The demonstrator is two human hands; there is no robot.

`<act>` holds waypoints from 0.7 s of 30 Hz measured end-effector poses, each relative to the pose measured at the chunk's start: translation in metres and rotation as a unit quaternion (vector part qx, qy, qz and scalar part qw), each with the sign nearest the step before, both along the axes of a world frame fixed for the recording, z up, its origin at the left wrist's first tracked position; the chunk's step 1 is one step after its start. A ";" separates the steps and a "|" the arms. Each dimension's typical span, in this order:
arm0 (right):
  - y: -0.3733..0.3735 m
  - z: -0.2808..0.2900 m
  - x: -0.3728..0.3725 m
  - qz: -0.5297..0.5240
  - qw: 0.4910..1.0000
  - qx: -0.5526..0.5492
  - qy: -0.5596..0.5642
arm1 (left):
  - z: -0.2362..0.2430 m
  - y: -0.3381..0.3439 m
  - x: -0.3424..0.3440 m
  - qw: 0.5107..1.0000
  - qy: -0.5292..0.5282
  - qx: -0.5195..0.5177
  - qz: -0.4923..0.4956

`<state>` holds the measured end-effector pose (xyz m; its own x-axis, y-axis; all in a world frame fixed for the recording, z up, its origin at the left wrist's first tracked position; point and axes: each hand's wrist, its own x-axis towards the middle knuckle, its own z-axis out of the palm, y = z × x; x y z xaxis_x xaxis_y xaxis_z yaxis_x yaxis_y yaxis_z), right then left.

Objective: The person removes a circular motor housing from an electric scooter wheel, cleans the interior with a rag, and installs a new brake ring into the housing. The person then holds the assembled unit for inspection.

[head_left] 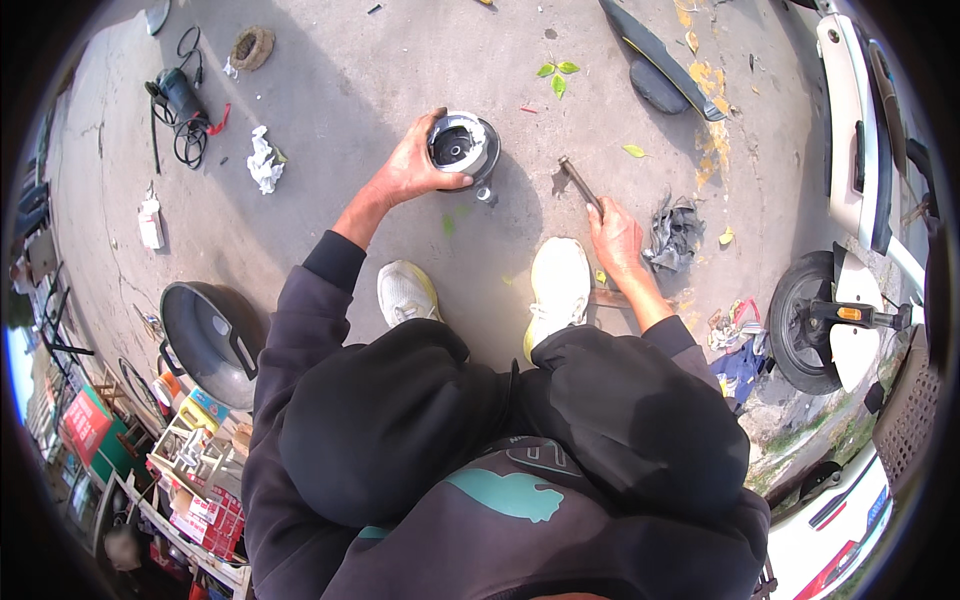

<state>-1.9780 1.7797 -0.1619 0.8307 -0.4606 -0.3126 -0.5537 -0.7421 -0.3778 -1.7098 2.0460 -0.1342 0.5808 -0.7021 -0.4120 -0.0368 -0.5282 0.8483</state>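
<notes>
My left hand (415,160) is closed on the rim of a round metal hub (484,152), thumb on the near side and fingers on the far side. A pale ring surrounds the hub's dark hollow inside, which has a small round boss in the middle. Whether the hub rests on the ground or is held just above it, I cannot tell. Beside its lower edge is a small pale cylindrical piece (485,194). To the right, my right hand (617,238) grips a hammer (580,183) by its handle, the head pointing up and left, apart from the hub.
A corded power tool (180,100) and crumpled white paper (265,160) lie at left. A black basin (212,335) stands nearer. At right are a grey rag (676,236), a scooter wheel (803,322) and a long dark panel (660,55). My white shoes (558,285) stand below the hub.
</notes>
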 end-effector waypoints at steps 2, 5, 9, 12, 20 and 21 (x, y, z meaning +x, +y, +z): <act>-0.016 0.003 -0.019 0.039 0.998 -0.042 0.019 | 0.026 0.015 0.011 0.974 0.200 -0.092 0.050; -0.020 0.033 0.009 0.040 0.996 -0.069 -0.033 | 0.061 0.028 0.021 0.911 0.342 -0.215 0.080; -0.039 0.067 0.079 -0.042 0.941 0.334 -0.035 | 0.089 0.034 0.043 0.871 0.405 -0.273 0.045; -0.013 0.197 0.148 -0.032 0.858 0.510 -0.057 | 0.134 0.026 0.062 0.892 0.367 -0.264 -0.001; 0.007 0.333 0.244 0.206 0.851 0.422 -0.234 | 0.273 -0.033 0.084 0.887 0.403 -0.222 -0.047; 0.009 0.343 0.249 0.163 0.836 0.455 -0.258 | 0.284 -0.036 0.086 0.877 0.425 -0.222 -0.041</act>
